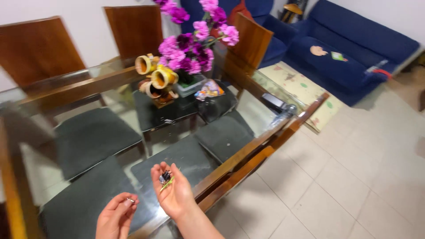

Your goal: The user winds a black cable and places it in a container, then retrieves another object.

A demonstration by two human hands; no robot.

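The right hand [175,192] lies spread, palm up, cradling small dark and green bits [166,178]. The left hand [116,217] pinches something tiny, perhaps metal. Both hover over the glass bench [248,104], with purple flowers [192,46] well beyond.

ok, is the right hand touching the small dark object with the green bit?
Touching. The head view shows the small dark object with a green bit lying directly on the open palm of the right hand, no gap.

Glass table [248,95], blue sofa [354,53], tiled floor [354,186]
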